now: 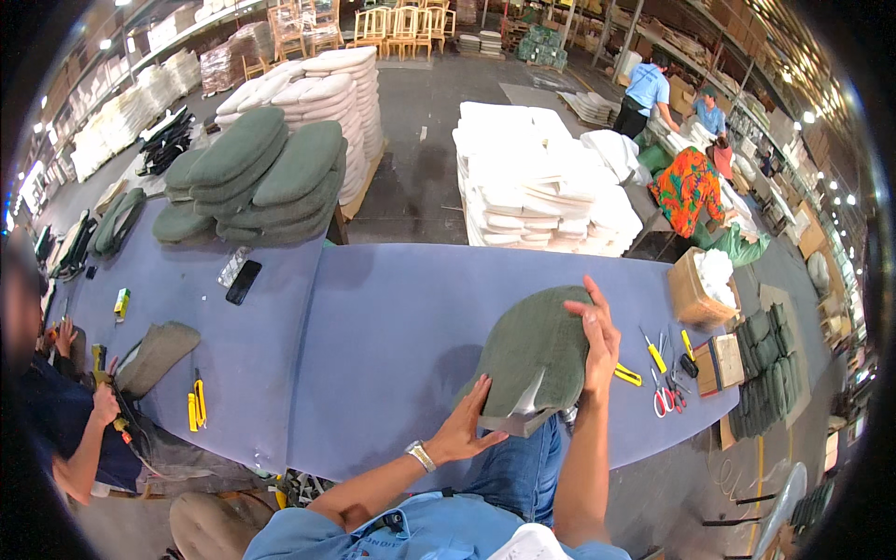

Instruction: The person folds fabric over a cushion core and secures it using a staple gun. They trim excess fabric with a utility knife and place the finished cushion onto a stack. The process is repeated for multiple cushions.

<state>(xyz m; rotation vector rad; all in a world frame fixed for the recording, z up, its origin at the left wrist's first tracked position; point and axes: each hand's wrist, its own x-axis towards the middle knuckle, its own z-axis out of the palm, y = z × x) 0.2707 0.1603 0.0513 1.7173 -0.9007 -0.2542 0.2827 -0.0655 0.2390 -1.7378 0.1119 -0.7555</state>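
Observation:
A dark green seat cushion stands tilted up off the blue table near its front edge, held between my two hands. My left hand grips its lower left edge, thumb stretched along the near side. My right hand lies along its right edge, fingers extended up past the rim. At the cushion's near end a white patch shows through the green cover. The cushion's underside is hidden.
Right of the cushion lie a yellow cutter, red-handled scissors and a yellow screwdriver. A cardboard box stands at the table's right edge. At left, a co-worker's hand holds a tool by a green cover piece. Green cushions are stacked behind.

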